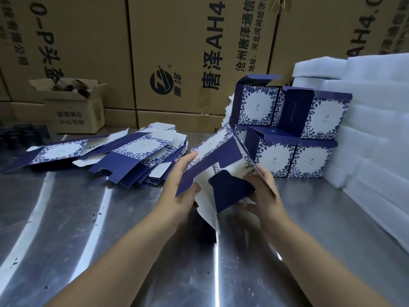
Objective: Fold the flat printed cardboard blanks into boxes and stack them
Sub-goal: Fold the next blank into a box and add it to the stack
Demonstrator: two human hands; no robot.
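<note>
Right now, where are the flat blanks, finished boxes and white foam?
flat blanks (141, 148), head view, printed top sheet.
finished boxes (309, 160), head view, lower box's front.
white foam (376, 140), head view, stack's side.

The left hand (178, 189) and right hand (265, 192) are bare, forearms (124, 251) uncovered throughout.

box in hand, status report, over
Hands: left hand grips half-folded box, right hand pinches its navy flap. End flaps open. Behind it folded stack, flat blanks to the left, nothing in the way.
</note>
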